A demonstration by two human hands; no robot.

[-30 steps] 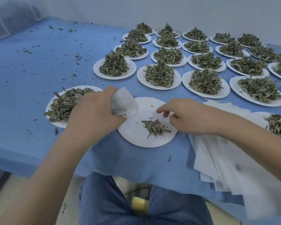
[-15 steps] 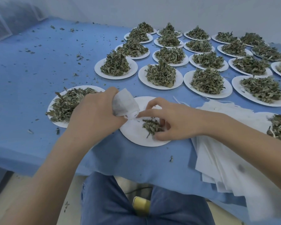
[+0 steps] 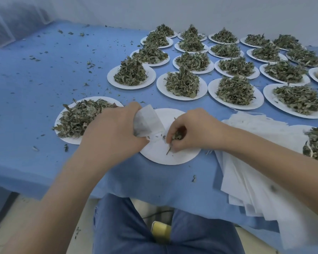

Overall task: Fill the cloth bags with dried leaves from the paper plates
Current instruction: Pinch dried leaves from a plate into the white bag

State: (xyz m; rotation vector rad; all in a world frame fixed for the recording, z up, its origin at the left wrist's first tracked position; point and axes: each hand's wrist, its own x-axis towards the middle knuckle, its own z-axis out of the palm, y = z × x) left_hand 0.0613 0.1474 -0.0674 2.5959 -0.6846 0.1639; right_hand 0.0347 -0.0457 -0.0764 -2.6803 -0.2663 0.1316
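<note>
Left hand: the left hand grips a cloth bag by its lower end, fingers curled round it, above the left rim of the near paper plate.
Bag axis: the long axis runs from the grip up and to the far right; the mouth appears to face right toward the other hand, though the opening itself is not clearly visible.
Right hand: the right hand pinches a small tuft of dried leaves between thumb and fingertips, the other fingers curled, low over the plate's centre.
Key relation: the bag lies just to the left of the pinched leaves, near but apart; a short leftward carry should bring the leaves to it.
Nearer hand: the right hand holds the load, the left only presents the bag.
Plate state: almost bare, a few fragments left.
Supply: heaped plates sit to the left and across the far right of the surface; a stack of empty bags lies near right, under the right forearm.
</note>
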